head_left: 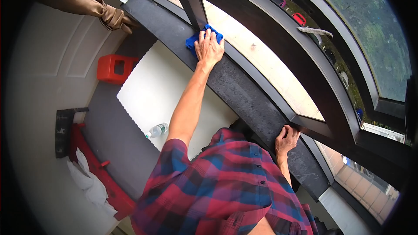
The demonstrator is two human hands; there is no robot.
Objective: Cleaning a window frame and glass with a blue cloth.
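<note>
Big one first: the dark window frame (287, 43) sweeps from 11 o'clock round to 4, an upright bar (197, 11) near 12. Below it, the grey sill (244, 82) runs 10 to 4. My right hand (286, 141) rests at 4 o'clock, fingers curled where sill meets frame; gripping or not, I can't tell. My left hand (210, 48), up at 12, has its fingers close together, bent over the blue cloth (191, 43), pinning it at the bar's foot. To wipe well, I'd say: even pressure, fingertips into the corner, strokes along the sill. The cloth's bunched, pointing nowhere clearly; what shows spreads roughly 8 to 2, its true long axis hidden.
</note>
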